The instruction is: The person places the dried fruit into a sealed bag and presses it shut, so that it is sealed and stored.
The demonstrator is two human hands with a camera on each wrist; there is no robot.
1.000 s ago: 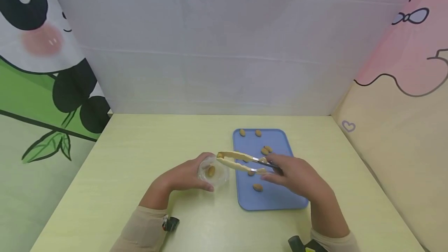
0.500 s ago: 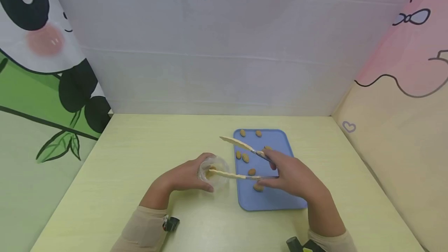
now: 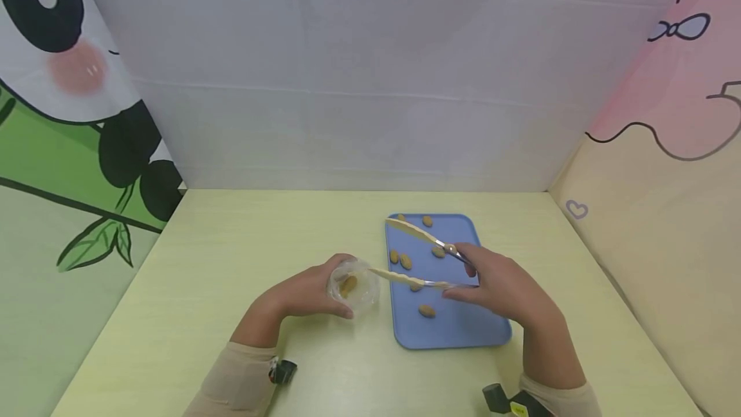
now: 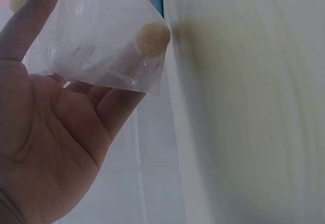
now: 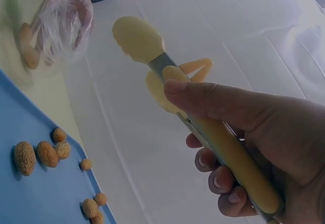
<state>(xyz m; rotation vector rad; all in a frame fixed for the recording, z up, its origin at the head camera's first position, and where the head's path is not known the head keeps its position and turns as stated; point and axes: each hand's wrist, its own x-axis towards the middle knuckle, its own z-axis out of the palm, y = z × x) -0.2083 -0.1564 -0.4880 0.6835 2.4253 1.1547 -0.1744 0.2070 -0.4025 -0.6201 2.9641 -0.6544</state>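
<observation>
My left hand [image 3: 315, 285] grips a clear plastic bag [image 3: 366, 291] by its side, mouth spread. Brown shelled-looking nuts [image 3: 348, 286] lie inside it; the left wrist view shows one nut [image 4: 152, 39] in the bag's lower corner. Tongs [image 3: 408, 228] with cream scalloped tips are in my right hand [image 3: 503, 282], thumb on one arm and fingers around the other. Their arms stand spread with nothing between them. The lower tip is at the bag's right rim, while the upper one is over the far left corner of the blue tray [image 3: 457, 333].
Several nuts [image 5: 24, 158] are scattered on the tray, to the right of the bag. Both stand on a pale yellow table [image 3: 260, 224]. A white cloth wall [image 3: 347, 134] rises at the back, with printed panels at both sides.
The tongs were together at the bag with a nut at their tips; they have spread, the nut has left them, and my right hand has drawn them back right. The left hand stays put.
</observation>
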